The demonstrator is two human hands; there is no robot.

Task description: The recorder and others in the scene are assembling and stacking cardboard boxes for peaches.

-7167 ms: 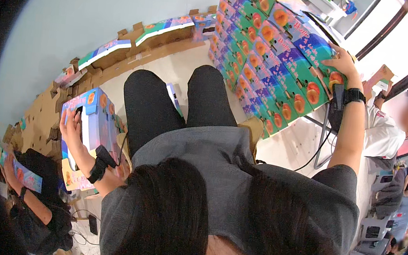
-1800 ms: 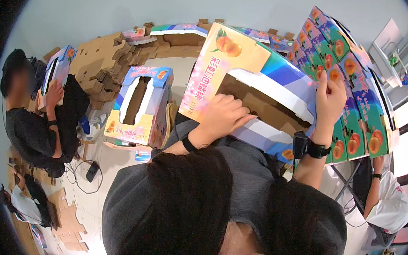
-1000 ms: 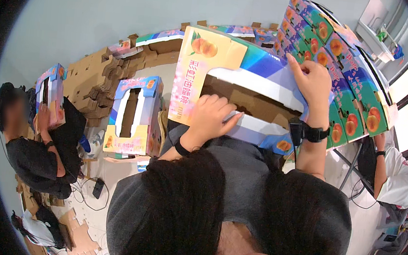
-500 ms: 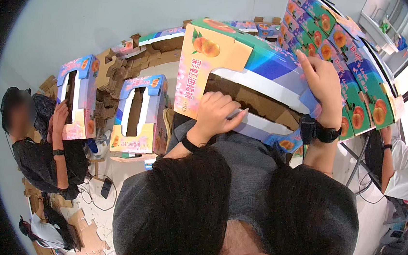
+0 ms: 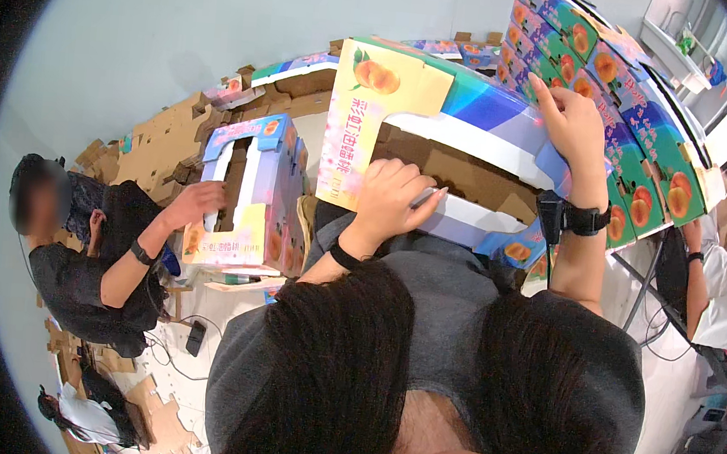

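Note:
Before my chest is a cardboard fruit box [image 5: 394, 78], printed in yellow, blue and green with peaches. A long opening with white edges is cut into the side facing me and shows a brown inside. The fingers of my left hand [image 5: 396, 200] curl over the opening's near edge, with the thumb sticking out to the right. At the box's far right corner, my right hand [image 5: 573, 129] grips the end, thumb stretched up along it. Its other fingers are partly hidden. Both wrists wear dark bands.
Similar printed boxes stand in a tall stack [image 5: 647, 144] at the right. On the left, a co-worker [image 5: 84, 263] has a hand at another box [image 5: 249, 247]. Brown cardboard sheets [image 5: 158, 148] lie behind it. Another person [image 5: 725, 293] is at the far right. Cables [image 5: 170, 357] cross the floor.
My box has shifted slightly right, my hands still on it. At left, the co-worker's nearer box is gone from view, and their hand has moved right to the other box.

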